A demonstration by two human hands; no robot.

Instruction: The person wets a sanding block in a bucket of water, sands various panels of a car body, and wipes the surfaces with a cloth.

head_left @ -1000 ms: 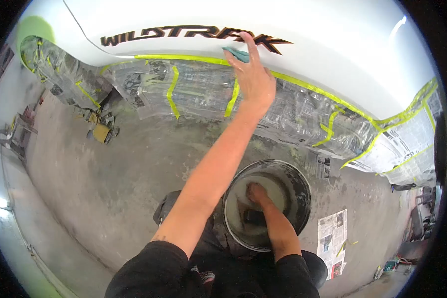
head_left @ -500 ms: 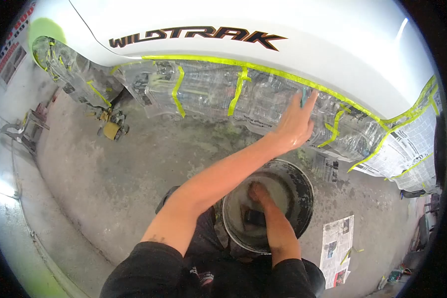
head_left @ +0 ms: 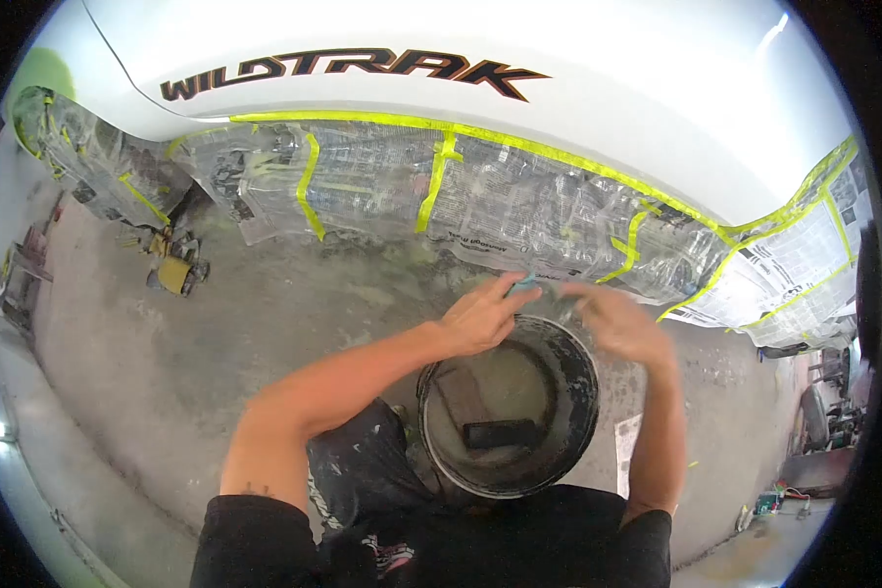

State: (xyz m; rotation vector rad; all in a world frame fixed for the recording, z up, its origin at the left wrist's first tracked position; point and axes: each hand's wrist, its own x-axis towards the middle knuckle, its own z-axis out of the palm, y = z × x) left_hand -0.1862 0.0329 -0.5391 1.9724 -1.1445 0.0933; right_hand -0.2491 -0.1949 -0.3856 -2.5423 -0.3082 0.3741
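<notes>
My left hand (head_left: 478, 318) is closed on a small light-blue piece (head_left: 526, 284), just above the far rim of the bucket. My right hand (head_left: 622, 325) is up at the bucket's right side, slightly blurred, fingers curled toward the left hand; what it holds, if anything, I cannot make out. Below both hands is a round black bucket (head_left: 580, 431) with murky grey water. In it lie a dark rectangular block (head_left: 502, 434) and a brownish flat piece (head_left: 463, 397). In front, a white vehicle panel (head_left: 637, 88) bears the lettering WILDTRAK (head_left: 353, 67).
Newspaper and plastic masking (head_left: 363, 186) covers the lower vehicle side, edged with yellow-green tape (head_left: 539, 145). A newspaper sheet (head_left: 627, 451) lies on the concrete floor (head_left: 265, 304), right of the bucket. A yellowish object (head_left: 173, 274) is on the floor at left.
My left hand has come down from the taped edge toward the bucket with the light-blue piece. My right hand has risen out of the bucket to the right. The view has shifted slightly.
</notes>
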